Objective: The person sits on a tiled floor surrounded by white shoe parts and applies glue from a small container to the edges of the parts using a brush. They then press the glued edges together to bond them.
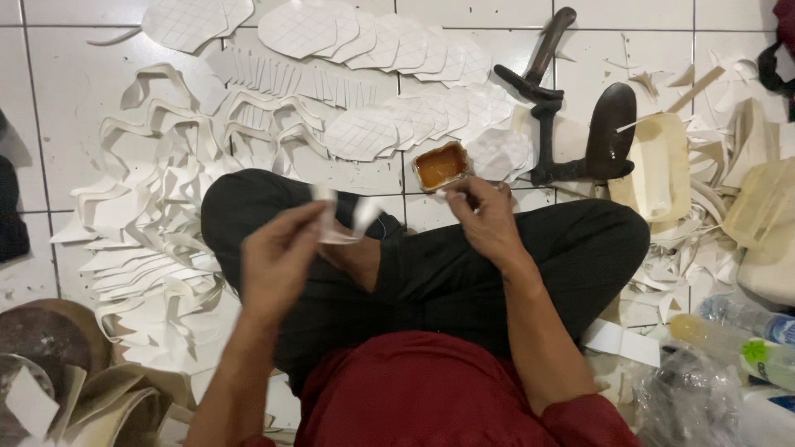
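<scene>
I sit cross-legged on a white tiled floor. My left hand [277,257] holds a white U-shaped cut piece [338,222] up above my knee. My right hand [484,219] is closed on a small brush or stick, mostly hidden, its tip beside a small rectangular tin of orange-brown glue [440,165] on the floor just beyond my leg.
Many white U-shaped cutouts [157,207] lie spread at the left. Overlapping quilted oval pieces [389,45] lie at the top. A black iron shoe last stand [580,132] stands at the right, with scraps, a pale insole [658,161] and plastic bottles [745,331] beyond.
</scene>
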